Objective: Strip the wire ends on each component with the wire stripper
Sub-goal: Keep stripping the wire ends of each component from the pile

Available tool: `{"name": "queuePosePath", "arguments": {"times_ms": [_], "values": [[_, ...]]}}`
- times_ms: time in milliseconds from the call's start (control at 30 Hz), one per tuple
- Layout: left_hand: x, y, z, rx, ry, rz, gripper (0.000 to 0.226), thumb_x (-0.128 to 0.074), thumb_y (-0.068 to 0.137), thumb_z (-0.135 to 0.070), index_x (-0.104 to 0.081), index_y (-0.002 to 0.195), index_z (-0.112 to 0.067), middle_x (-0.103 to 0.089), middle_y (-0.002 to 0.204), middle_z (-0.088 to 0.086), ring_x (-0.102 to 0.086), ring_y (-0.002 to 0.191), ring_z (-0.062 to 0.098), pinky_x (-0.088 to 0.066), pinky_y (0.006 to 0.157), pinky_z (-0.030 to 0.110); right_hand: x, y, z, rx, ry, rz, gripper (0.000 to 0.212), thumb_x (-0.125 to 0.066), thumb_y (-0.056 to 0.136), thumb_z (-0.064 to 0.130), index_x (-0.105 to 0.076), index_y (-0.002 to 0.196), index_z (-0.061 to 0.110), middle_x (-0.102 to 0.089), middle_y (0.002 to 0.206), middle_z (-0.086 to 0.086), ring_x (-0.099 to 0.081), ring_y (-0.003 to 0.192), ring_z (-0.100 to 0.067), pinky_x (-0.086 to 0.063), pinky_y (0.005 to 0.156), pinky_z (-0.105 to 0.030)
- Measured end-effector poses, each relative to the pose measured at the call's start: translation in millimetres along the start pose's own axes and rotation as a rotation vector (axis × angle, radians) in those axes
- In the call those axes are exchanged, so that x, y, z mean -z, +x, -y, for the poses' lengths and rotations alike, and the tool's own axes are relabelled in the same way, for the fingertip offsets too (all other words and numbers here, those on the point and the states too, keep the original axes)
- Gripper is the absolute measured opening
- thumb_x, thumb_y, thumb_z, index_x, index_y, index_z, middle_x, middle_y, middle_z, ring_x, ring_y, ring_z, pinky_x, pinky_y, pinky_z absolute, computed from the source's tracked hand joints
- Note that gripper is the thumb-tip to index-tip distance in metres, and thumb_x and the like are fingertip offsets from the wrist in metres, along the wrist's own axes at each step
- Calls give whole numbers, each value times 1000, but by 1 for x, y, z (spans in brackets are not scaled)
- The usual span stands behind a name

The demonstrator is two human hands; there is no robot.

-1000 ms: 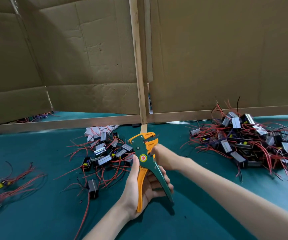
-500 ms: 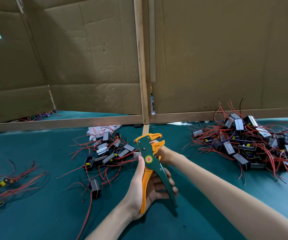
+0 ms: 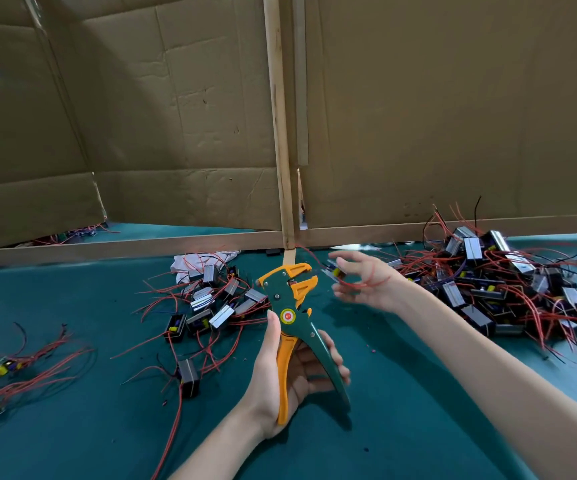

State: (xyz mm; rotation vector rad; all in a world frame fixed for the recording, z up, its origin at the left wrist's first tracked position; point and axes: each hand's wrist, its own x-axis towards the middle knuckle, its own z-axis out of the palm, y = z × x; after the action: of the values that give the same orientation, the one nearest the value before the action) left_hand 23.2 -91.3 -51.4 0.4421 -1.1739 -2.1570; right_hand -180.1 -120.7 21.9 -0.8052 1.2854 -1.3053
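**Stripper in the left hand, one part in the right**

A cardboard wall [image 3: 453, 116] stands behind our green table [image 3: 418, 393]. A big heap [image 3: 487, 282] of black parts with red wires lies at the right, and a smaller heap [image 3: 217, 303] left of centre. Between them we hold the wire stripper [image 3: 288, 308] upright, head up. Our left hand [image 3: 294, 372] is wrapped round its handles. Just right of the head, apart from it, our right hand [image 3: 373, 285] pinches a small blurred component [image 3: 332, 270] at the fingertips.

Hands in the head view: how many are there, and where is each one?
2. The left hand grips the wire stripper handles at the centre; the right hand is just right of its head, holding a component with red wire. None seems hidden.
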Motion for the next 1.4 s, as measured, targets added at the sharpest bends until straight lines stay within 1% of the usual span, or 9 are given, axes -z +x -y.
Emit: {"name": "queuePosePath", "arguments": {"times_ms": [100,267,467,700,767,867,933,1067,1400], "values": [[2,1,0,-20,0,-8,86,-40,75,-81,-67,93,-1,-63,87,22,-64,80,36,-51,81,47,28,-14,-19,-62,-10,109,25,-50,100,18,-59,124,18,-58,92,-10,-59,65,-20,-57,56,-28],[3,3,1,-45,-21,-53,85,-33,81,-79,-68,92,-2,-63,86,23,-64,79,36,-52,80,48,42,-36,-41,-7,-307,161,20,-50,100,10,-60,116,14,-55,54,4,-58,51,-16,-47,44,-23],[3,3,-2,-72,-53,-108,84,-36,80,-78,-70,90,-1,-63,85,22,-65,78,36,-53,77,47,40,-40,-35,163,-960,-19,7,-61,94,13,-67,98,14,-69,87,-14,-57,39,-12,-45,37,-22],[4,4,-4,-94,-59,-149,84,-33,82,-77,-70,88,-1,-63,84,22,-65,76,36,-54,77,47,49,-51,-14,463,-733,-379,17,-57,93,3,-68,86,13,-69,71,-4,-62,57,-15,-54,55,-19],[3,4,-4,-88,-59,-146,84,-33,82,-78,-70,87,-2,-63,84,21,-64,75,35,-54,76,47,37,-53,-10,536,-779,-287,19,-59,92,3,-69,87,18,-72,77,-2,-66,65,-11,-55,66,-20],[1,4,-5,-93,-57,-151,84,-34,82,-78,-70,86,-3,-63,83,21,-64,73,35,-54,75,47,13,-45,-14,458,-1150,76,22,-62,93,14,-70,113,14,-72,110,0,-65,100,-12,-44,90,-18],[1,3,-5,-94,-43,-162,83,-34,82,-77,-71,86,-2,-63,83,22,-65,73,36,-55,74,46,2,-37,-22,398,-1266,182,26,-63,92,18,-68,117,12,-71,115,-3,-62,104,-15,-42,88,-16],[2,3,-6,-105,-19,-173,82,-35,80,-76,-71,87,-2,-63,84,23,-65,75,36,-54,75,47,-1,-35,-38,442,-1212,116,14,-63,90,9,-74,98,6,-75,93,-9,-59,80,-9,-38,68,-5],[12,3,-10,-146,23,-193,83,-33,83,-77,-70,90,-2,-64,87,23,-65,80,38,-54,77,48,13,-46,-47,497,-1278,121,18,-58,96,16,-70,104,5,-66,102,-11,-52,100,-22,-29,79,-15]]}}
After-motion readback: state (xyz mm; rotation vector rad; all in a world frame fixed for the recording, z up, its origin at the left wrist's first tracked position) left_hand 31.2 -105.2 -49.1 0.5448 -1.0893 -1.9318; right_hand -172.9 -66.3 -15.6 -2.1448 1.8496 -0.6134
